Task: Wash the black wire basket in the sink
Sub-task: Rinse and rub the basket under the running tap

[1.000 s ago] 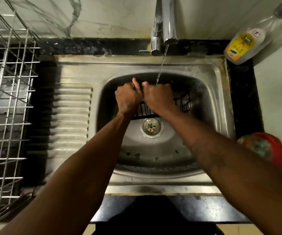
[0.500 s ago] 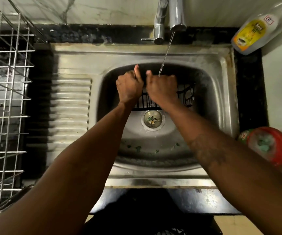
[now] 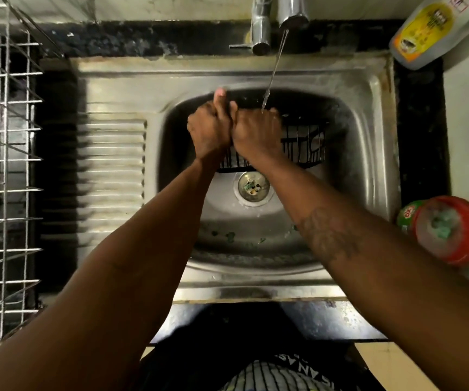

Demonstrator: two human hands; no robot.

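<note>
Black wire basket (image 3: 303,142) (seemingly wet)

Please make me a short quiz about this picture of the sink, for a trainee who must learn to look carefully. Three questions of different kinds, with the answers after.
1. True or false: water runs from the tap.
2. Where is the black wire basket? A: hung on the tap. B: in the sink, on the tap side of the drain. C: held in the air above the tap.
3. Short answer: what do the left hand and the right hand grip?

Key
1. True.
2. B.
3. The black wire basket. Both hands grip it at its left part.
</note>
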